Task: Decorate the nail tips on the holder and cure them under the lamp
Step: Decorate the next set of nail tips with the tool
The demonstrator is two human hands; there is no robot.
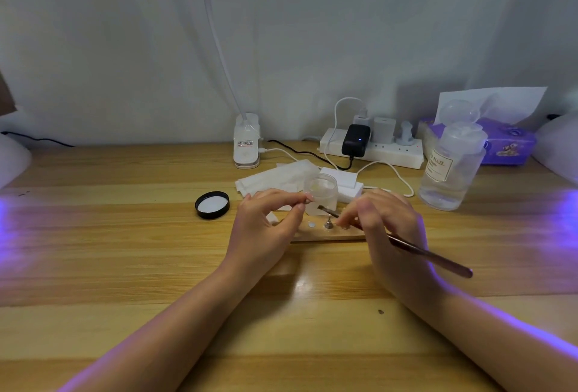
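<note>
Right hand (387,223) grips a brush (406,244), bristle end just above the wooden holder (328,235). Left hand (266,219), beside it, pinches something small, unidentifiable, thumb to forefinger.

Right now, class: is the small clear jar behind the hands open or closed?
Open. The jar has no lid on; its black lid lies upturned on the table.
</note>
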